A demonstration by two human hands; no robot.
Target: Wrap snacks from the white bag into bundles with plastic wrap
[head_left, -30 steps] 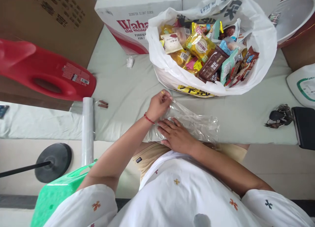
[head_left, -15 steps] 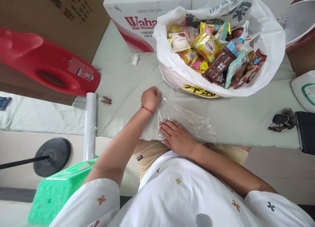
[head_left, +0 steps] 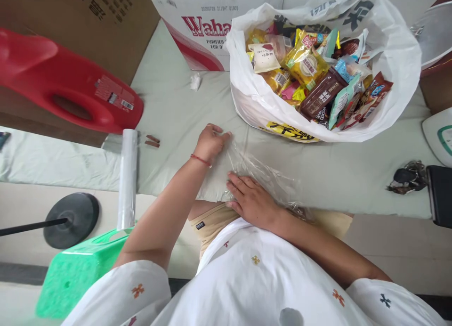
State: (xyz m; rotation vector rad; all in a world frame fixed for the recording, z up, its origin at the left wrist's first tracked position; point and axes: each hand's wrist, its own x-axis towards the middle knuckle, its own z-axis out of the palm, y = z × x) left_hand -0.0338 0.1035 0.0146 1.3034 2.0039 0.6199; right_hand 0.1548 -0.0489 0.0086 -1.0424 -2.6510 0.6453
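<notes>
A clear plastic bag lies crumpled along the front edge of the cloth-covered table. On its near part rests my right hand, palm down with the fingers stretched out. My left hand, a red string around its wrist, is at the bag's upper left corner. Its thumb points toward that corner and stands apart from the fingers; whether the thumb touches the film is hard to tell. Beyond both hands stands a white shopping bag full of packaged snacks.
To the left lie a red jug, a roll of clear plastic bags overhanging the edge and small brown pieces. A white carton stands behind. Keys and a black device are at right. A green stool stands below left.
My left hand has loosened from a fist on the bag's corner and shifted slightly left, its fingers parting. The plastic has slackened. My right hand stays almost in place; the view has shifted slightly.
</notes>
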